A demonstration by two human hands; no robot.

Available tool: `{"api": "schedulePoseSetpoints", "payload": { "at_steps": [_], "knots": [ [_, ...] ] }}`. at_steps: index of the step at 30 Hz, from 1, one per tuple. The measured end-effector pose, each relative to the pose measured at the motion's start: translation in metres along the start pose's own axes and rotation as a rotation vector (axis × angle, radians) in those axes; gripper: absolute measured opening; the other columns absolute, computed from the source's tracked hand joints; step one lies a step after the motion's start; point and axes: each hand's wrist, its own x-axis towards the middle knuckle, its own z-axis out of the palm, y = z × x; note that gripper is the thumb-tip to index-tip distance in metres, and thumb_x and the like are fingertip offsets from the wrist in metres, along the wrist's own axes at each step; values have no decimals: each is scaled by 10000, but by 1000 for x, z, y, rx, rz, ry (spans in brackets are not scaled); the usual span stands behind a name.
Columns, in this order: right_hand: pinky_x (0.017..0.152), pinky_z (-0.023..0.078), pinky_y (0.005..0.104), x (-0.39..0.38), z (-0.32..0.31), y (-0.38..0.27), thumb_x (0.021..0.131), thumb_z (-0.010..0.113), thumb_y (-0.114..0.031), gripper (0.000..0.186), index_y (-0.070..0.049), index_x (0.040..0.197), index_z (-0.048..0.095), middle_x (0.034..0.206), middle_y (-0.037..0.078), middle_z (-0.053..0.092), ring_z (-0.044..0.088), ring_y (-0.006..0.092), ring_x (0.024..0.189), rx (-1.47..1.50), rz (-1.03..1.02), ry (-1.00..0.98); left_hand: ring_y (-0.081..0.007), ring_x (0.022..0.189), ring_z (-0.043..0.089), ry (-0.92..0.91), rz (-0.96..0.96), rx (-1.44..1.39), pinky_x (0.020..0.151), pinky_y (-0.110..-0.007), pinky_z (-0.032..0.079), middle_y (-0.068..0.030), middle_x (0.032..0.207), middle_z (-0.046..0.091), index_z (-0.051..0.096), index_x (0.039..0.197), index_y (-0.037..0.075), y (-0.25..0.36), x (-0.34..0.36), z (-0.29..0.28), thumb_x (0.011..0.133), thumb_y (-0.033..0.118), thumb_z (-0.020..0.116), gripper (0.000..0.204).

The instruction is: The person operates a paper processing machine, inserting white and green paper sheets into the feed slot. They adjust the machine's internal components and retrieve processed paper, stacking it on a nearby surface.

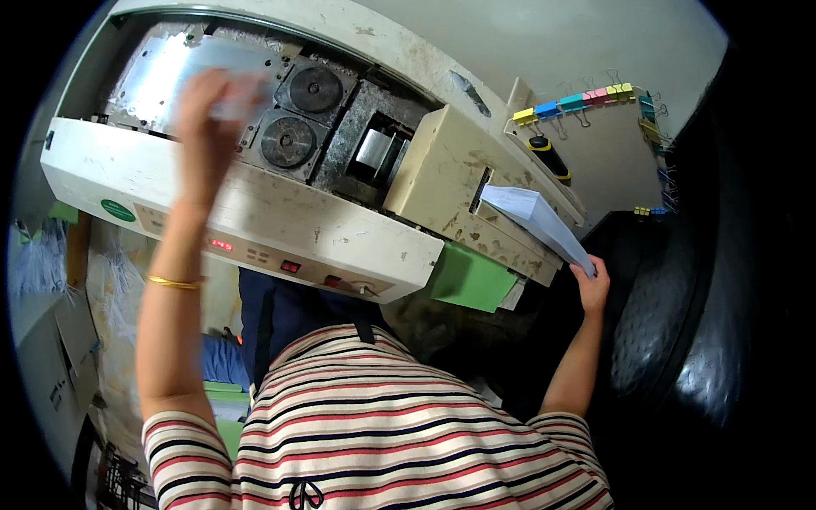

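Note:
My left hand (217, 115), smeared by motion, is raised over the silvery metal plate (149, 72) of a white machine (136, 161); I cannot make out its fingers clearly or whether they hold anything. To its right are two round dark discs (314, 87) and a metal roller (378, 149). My right hand (591, 276) grips the outer end of some white paper (523, 212), whose other end meets a slot in the beige housing (433, 161) on the machine's right part.
A board (612, 153) edged with coloured binder clips (595, 93) holds a black-and-yellow tool (548, 157) at upper right. Green sheets (467, 280) lie below the housing. A dark glossy surface (680, 297) is at right; plastic bags (42, 255) and grey boxes (47, 348) are at left.

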Motion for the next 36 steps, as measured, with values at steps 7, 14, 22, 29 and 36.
{"api": "schedulePoseSetpoints", "payload": {
  "at_steps": [7,14,22,29,36],
  "knots": [
    [911,449,357,0,15,21,793,773,-138,444,-35,1175,571,1091,70,625,581,197,1026,497,150,-16,-306,1093,530,-537,73,-384,979,-393,428,-105,1141,582,516,1288,85,163,-28,184,711,210,790,652],
    [1081,381,376,2,33,41,852,565,37,429,47,1269,467,1285,181,542,520,271,1217,898,111,19,-302,1029,551,-555,24,-584,893,-392,447,-66,1002,625,629,1123,110,179,-31,227,717,199,786,444],
    [1010,436,492,23,83,24,998,371,-306,415,-5,1262,480,1129,237,593,567,340,1090,1256,354,725,-272,872,626,-502,-161,-886,763,-363,504,-87,961,668,662,1101,92,191,-37,228,779,185,768,351],
    [869,486,505,48,89,-3,999,167,-560,670,-52,764,535,728,147,592,588,328,730,1665,403,790,-152,924,617,-645,-313,-942,805,-305,523,-76,1033,643,643,1131,47,196,-28,224,827,109,738,325],
    [808,493,469,43,81,-4,992,175,-597,686,-69,688,489,676,108,553,556,276,676,1636,347,890,-143,908,619,-690,-344,-931,790,-299,526,-80,1045,641,633,1151,48,201,-28,224,825,83,737,344]
  ]
}}
